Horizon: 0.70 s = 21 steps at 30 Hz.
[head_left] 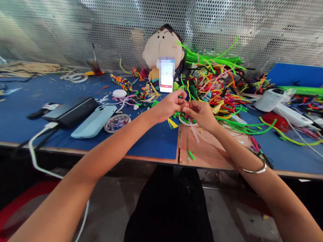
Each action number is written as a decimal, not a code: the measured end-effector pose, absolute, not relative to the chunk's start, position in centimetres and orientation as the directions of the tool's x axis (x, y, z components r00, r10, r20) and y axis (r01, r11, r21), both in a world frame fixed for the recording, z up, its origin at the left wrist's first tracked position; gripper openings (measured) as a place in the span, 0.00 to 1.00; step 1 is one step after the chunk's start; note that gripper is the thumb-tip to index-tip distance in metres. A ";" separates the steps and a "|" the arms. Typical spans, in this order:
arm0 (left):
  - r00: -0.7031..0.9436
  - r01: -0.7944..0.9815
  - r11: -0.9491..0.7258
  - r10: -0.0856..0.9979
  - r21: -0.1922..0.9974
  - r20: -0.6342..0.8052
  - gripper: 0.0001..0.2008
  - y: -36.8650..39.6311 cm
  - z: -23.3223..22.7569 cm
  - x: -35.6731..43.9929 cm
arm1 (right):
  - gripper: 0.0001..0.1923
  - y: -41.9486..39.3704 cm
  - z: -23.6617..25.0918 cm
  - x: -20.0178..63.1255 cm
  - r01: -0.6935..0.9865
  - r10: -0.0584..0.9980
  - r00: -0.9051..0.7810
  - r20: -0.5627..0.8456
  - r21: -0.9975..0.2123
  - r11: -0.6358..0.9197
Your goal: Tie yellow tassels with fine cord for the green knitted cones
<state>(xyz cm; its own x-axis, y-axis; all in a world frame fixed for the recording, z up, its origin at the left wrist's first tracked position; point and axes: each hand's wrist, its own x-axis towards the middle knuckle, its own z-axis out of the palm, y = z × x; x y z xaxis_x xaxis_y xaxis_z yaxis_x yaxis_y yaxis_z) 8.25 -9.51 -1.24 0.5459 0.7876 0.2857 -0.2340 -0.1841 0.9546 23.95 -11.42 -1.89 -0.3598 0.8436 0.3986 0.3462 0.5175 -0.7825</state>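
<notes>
Blue matting covers our counter [156, 141], with a bare wooden patch at the near edge below our hands; that patch and the blue strip beside it are the only open room. Perforated metal screen [75, 30] closes the back. A heap of coloured pipe cleaners [217, 87] crowds the right, phones [94, 121] and a bead dish [117, 122] the left. Our left hand [168, 107] and right hand [202, 114] meet fingertip to fingertip, each grip pinched on a small orange-red piece [186, 106], held just above the counter; its shape we cannot tell.
</notes>
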 end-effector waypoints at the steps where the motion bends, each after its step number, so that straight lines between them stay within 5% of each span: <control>1: 0.523 -0.238 -0.210 0.795 0.948 0.308 0.17 -9.5 -1.2 8.3 | 0.20 -11.4 -1.9 23.9 0.346 0.843 -0.344 0.414 -0.779 0.523; 9: 0.296 -0.126 -0.466 0.825 0.876 0.482 0.12 -9.0 -1.2 8.5 | 0.11 -11.4 -1.9 23.5 0.219 0.837 -0.239 0.493 -0.812 0.540; 21: 0.281 0.123 -0.656 0.743 0.745 0.608 0.12 -9.3 -1.6 8.9 | 0.05 -11.4 -2.0 23.7 0.280 0.828 -0.213 0.519 -0.779 0.560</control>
<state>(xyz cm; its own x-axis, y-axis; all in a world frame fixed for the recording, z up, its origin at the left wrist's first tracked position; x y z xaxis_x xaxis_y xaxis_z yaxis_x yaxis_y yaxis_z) 8.85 -9.26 -1.65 0.2809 0.7430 0.6075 0.1229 -0.6557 0.7450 23.73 -11.39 -1.95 -0.2127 0.8280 0.5188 0.2803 0.5604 -0.7794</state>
